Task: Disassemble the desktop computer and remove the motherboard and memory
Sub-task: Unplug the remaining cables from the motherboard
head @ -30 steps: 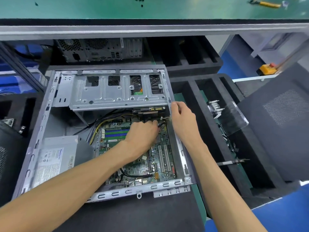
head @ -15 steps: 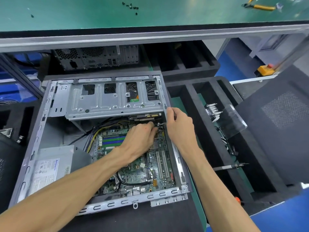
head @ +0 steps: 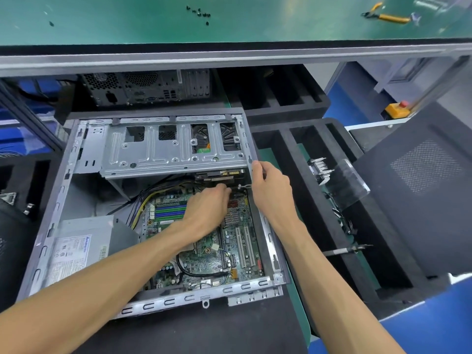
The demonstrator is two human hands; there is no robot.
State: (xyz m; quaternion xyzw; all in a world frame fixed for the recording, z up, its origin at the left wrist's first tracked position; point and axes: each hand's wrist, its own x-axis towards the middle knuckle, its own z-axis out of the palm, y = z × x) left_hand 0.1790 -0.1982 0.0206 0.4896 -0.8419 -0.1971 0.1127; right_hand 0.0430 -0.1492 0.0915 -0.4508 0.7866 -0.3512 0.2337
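Left hand (head: 208,209) grip reaches under drive cage (head: 173,146), hold unclear; right hand (head: 268,190) curled on chassis edge. Motherboard (head: 204,241) beneath: stiff, fragile; lift by edges.

The left hand (head: 207,210) has reached further up the motherboard (head: 204,241), and its fingertips are now under the drive cage (head: 173,149) by the black connector. The right hand (head: 270,192) has moved from the board's edge up to the case wall (head: 251,172), with the thumb now against the rim and the fingers curled beside a small white clip (head: 244,186).
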